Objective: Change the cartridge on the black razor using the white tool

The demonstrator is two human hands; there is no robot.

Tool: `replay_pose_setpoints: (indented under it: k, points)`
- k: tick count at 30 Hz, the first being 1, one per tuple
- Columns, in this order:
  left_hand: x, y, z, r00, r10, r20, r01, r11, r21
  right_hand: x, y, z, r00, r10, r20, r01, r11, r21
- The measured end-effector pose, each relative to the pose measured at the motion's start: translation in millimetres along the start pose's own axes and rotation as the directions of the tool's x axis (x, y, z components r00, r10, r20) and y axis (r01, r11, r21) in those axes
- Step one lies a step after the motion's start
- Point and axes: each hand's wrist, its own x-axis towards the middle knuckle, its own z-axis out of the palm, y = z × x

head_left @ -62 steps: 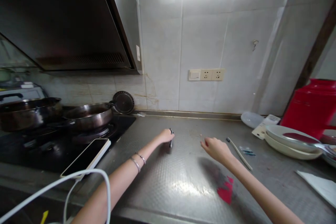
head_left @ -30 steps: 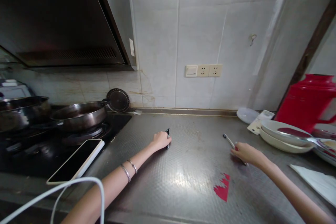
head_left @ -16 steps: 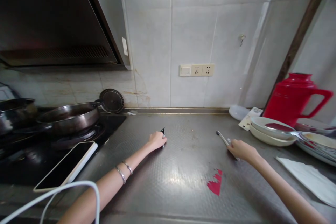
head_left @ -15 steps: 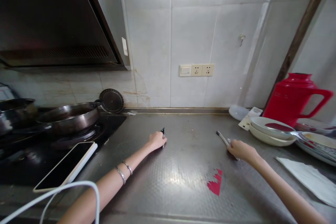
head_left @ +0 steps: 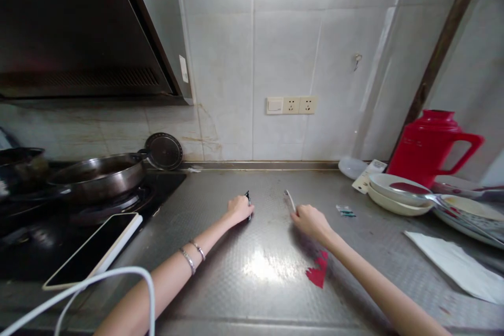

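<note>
My left hand is closed around a slim black object on the steel countertop. Its tip pokes out past the fingers, and its kind is hard to make out. To the right, my right hand is closed on a slim whitish pen, which points up and to the left, low over the counter. A clear gap lies between the two hands. Beyond my right wrist lies a small clear packet with teal pieces. A torn red patch shows below my right forearm.
On the left are a stove with a pan, a phone and a white cable. Stacked bowls, a red thermos jug and a white paper sheet occupy the right side. Wall sockets sit behind.
My right hand has moved left with the pen, closer to my left hand, leaving the small packet in view. My left hand stays nearly in place. The camera view has shifted slightly.
</note>
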Motion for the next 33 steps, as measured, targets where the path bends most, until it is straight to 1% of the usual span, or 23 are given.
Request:
replay_pose_setpoints:
  k: [2,4,6,9,13,17,20,22,24,25,27,29,32,33]
  points:
    - [0,3,1.3,1.000,0.003,-0.002,-0.003,1.000,-0.001,1,-27,0,0.998,-0.050,0.023,0.049,0.999,0.011]
    - [0,5,2.1,1.000,0.007,-0.004,-0.007,1.000,-0.001,2,-48,1,0.996,-0.084,0.034,0.083,0.996,0.014]
    - [-1,6,2.5,1.000,0.007,-0.003,-0.007,1.000,-0.003,3,-63,3,0.993,-0.115,0.039,0.115,0.993,0.011]
    - [-3,6,2.2,1.000,-0.002,0.007,0.002,1.000,-0.007,5,-77,6,0.987,-0.151,0.048,0.151,0.988,0.008]
    - [-3,7,0.7,1.000,-0.016,0.016,0.016,1.000,-0.012,8,-89,11,0.985,-0.163,0.059,0.162,0.987,0.015]
    - [-2,6,-0.2,1.000,-0.014,0.014,0.015,1.000,-0.025,11,-94,14,0.985,-0.156,0.068,0.155,0.988,0.022]
    - [-2,4,-0.4,1.000,-0.010,-0.010,0.009,0.999,-0.043,11,-95,16,0.986,-0.157,0.060,0.155,0.987,0.030]
    - [-2,2,-1.5,0.999,-0.006,-0.032,0.005,0.998,-0.061,10,-90,15,0.986,-0.161,0.046,0.160,0.986,0.036]
    - [-1,0,-3.9,0.999,-0.005,-0.053,0.001,0.996,-0.085,9,-76,9,0.984,-0.173,0.032,0.172,0.984,0.046]
    - [-1,-2,-5.6,0.998,-0.004,-0.064,-0.002,0.995,-0.100,9,-65,4,0.983,-0.182,0.025,0.180,0.982,0.052]
    - [1,-7,-9.9,0.996,-0.001,-0.086,-0.011,0.991,-0.137,11,-34,-10,0.978,-0.207,0.013,0.205,0.976,0.067]
    - [2,-12,-14.7,0.994,0.007,-0.110,-0.027,0.984,-0.176,14,9,-25,0.974,-0.226,-0.003,0.225,0.971,0.080]
    - [5,-20,-21.4,0.988,0.038,-0.147,-0.071,0.971,-0.228,19,85,-42,0.972,-0.231,-0.031,0.233,0.970,0.071]
    - [6,-21,-23.3,0.987,0.051,-0.155,-0.089,0.965,-0.246,20,110,-44,0.980,-0.198,-0.032,0.200,0.978,0.061]
